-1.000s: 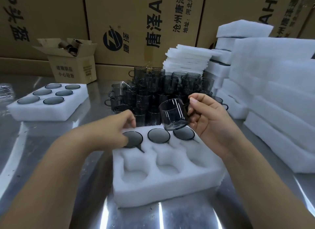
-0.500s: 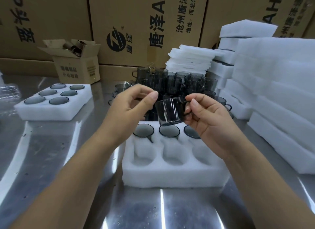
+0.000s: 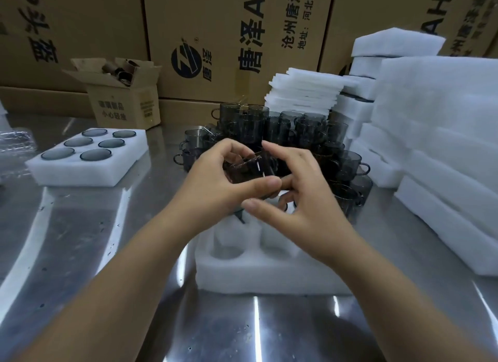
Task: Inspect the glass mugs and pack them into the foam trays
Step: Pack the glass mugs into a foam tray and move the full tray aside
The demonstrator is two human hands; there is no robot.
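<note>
A steel table [image 3: 80, 240] stands before tall printed cartons [image 3: 229, 38], with stacked white foam [image 3: 444, 146] on the right. Both hands hold one smoky glass mug [image 3: 248, 170] tilted above the near foam tray [image 3: 269, 275], whose front pockets are unfilled. The left hand [image 3: 215, 183] has its grip closed round the mug, thumb across the front, and the right hand [image 3: 304, 200] curls its fingers round the other side. Loose mugs [image 3: 283, 129] crowd just behind. A filled tray [image 3: 80, 162] lies to the left near a small open box [image 3: 124, 102].
</note>
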